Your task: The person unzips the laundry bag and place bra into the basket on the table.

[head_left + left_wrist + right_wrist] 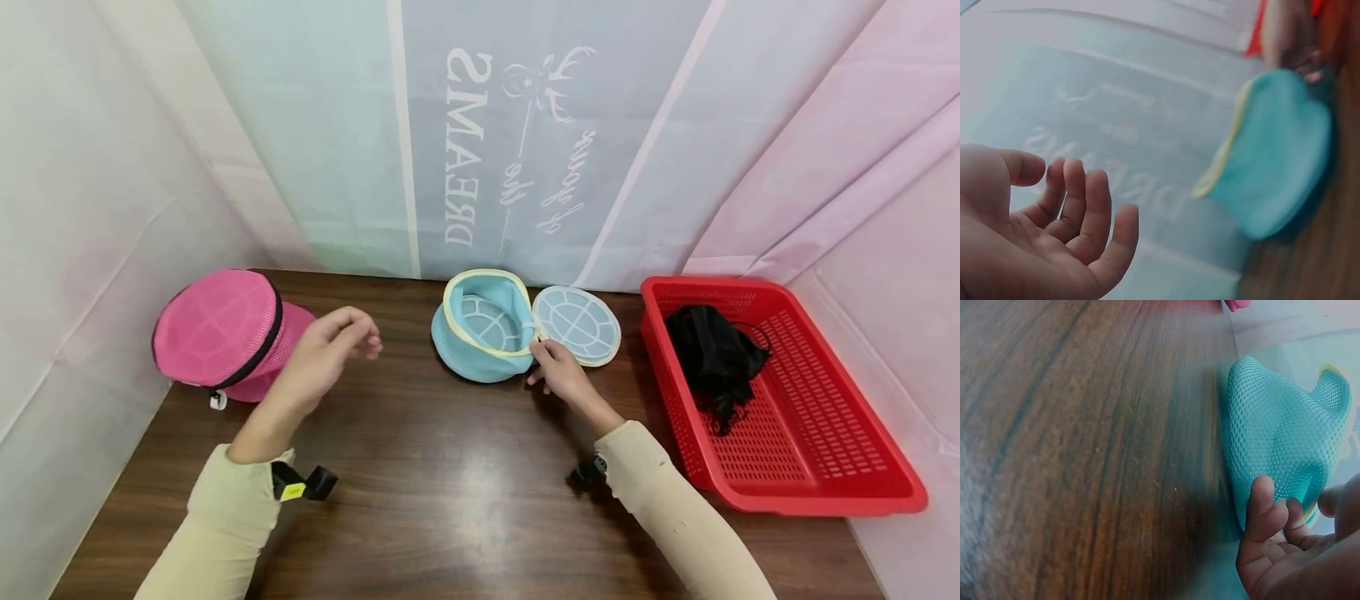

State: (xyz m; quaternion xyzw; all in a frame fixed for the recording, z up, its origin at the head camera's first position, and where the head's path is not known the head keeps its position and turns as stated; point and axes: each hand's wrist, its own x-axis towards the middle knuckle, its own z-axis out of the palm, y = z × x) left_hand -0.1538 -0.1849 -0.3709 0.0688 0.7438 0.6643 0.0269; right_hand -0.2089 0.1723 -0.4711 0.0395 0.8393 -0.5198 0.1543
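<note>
A teal mesh laundry bag [483, 354] with a yellow-edged rim stands on the table near the back. Its round lid [576, 325] is folded open to the right. My right hand [562, 372] pinches the bag's rim at the front right, beside the lid; in the right wrist view its fingers [1266, 522] lie against the mesh. My left hand [327, 350] hangs in the air, fingers loosely curled around nothing, between the teal bag and a pink mesh laundry bag [217, 325]. The left wrist view shows that palm [1054, 250] bare.
At the right stands a red plastic basket [675, 400] with a black fabric item [712, 354] inside. The pink bag, black-trimmed, sits at the left end of the brown wooden table [450, 483]. A printed curtain [345, 167] hangs behind the table.
</note>
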